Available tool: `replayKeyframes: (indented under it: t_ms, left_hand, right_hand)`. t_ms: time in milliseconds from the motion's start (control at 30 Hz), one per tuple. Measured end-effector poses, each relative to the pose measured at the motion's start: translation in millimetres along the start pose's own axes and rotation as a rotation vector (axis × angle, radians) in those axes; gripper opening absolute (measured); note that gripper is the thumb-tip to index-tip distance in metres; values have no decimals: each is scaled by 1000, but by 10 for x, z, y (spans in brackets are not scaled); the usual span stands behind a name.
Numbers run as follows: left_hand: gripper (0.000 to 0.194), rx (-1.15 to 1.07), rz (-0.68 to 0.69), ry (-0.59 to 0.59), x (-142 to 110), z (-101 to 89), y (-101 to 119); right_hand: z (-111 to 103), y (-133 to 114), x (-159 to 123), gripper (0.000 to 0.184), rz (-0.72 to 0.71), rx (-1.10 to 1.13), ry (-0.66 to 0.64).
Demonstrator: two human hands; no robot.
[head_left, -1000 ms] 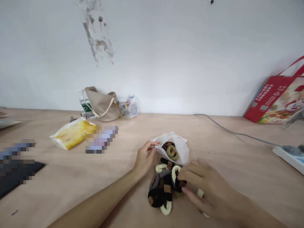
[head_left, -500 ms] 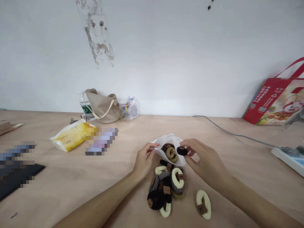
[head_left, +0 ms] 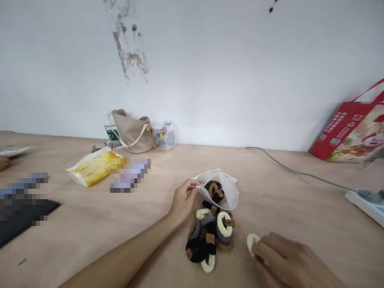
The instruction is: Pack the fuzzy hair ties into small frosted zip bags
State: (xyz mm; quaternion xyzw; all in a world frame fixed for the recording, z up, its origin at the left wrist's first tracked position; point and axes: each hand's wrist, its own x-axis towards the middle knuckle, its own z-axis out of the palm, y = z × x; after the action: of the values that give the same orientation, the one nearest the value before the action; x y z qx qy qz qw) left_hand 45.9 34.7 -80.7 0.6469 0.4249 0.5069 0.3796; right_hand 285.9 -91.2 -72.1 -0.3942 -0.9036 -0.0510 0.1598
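Note:
My left hand pinches the left edge of the mouth of a white pouch, which gapes toward me. Inside the pouch lie an olive hair tie, a brown one, and a black hair tie with a brown tag. Just in front of the pouch is a pile of fuzzy hair ties in black, grey, cream and olive, several with brown tags. To the right of this pile, my right hand has its fingers closed over a cream hair tie at table level; the hand hides most of it.
At the back left are a beige handbag, a clear plastic bag, a yellow-white packet and a blurred-out phone. A red carrier bag, grey cable and white power strip are at the right.
The black hair tie has left my right hand and now lies in the pouch. My right hand has moved right and toward me, onto the cream hair tie. My left hand stays on the pouch.

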Motion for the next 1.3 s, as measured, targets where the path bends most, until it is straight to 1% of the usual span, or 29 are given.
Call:
replayKeyframes:
  t_ms: [67,133,167,200,267,333,400,467,533,633,733,800,900,1000,1033,1067,1167,1200,1233,1300]
  left_hand:
    - [11,4,1,-2,3,-2,6]
    - [12,8,1,-5,3,-5,11]
    - [12,9,0,-7,2,-8,12]
    - [13,9,-1,-9,-1,-10,13]
    - [13,5,-3,-15,-8,-14,13]
    - [12,3,-4,-22,-13,-14,11]
    - [12,5,-4,-23,-14,-10,7]
    - [12,5,-5,-18,-12,-5,3]
    - [12,2,-4,-9,-12,1,1]
    - [11,-2,0,-4,-15,6,-2]
    - [12,-3,3,-8,-18,4,-2]
    - [12,-5,7,-10,-19,0,3]
    - [12,-10,15,-7,-20,-4,17]
    - [12,-12,13,-7,-21,0,26]
    - [12,-13,9,-9,-21,2,26]
    - [12,-14,4,-9,-21,5,25]
    - [11,-15,-9,-6,-22,9,21]
    - [11,-16,-11,-5,-22,9,20]
    - [10,-17,-13,-3,-22,9,19]
    - [10,-20,-12,1,-23,6,17]
  right_hand:
    - [-68,70,208,15,57,3,73]
    - [-126,143,452,17,109,22,205]
    - [-143,169,561,18,118,43,239]
    - [-150,183,649,20,127,68,259]
    - [-137,168,741,23,136,129,234]
    - [-98,100,726,22,117,204,143]
    - [-45,13,649,20,57,254,48]
    - [11,-61,564,20,-18,229,37]
    - [52,-100,506,20,-75,168,81]
    - [55,-90,483,17,-88,148,127]
    - [15,-1,550,18,-54,135,186]
    - [3,97,644,18,-28,79,243]
    - [21,254,786,23,33,-6,322]
    - [42,313,782,23,74,29,379]
    - [46,296,735,21,71,72,371]
    - [48,261,668,19,60,120,333]
    - [60,93,427,10,24,202,132]
    - [70,37,358,11,10,201,91]
    - [81,-7,303,13,-4,189,79]
    - [96,-45,254,17,-37,157,108]
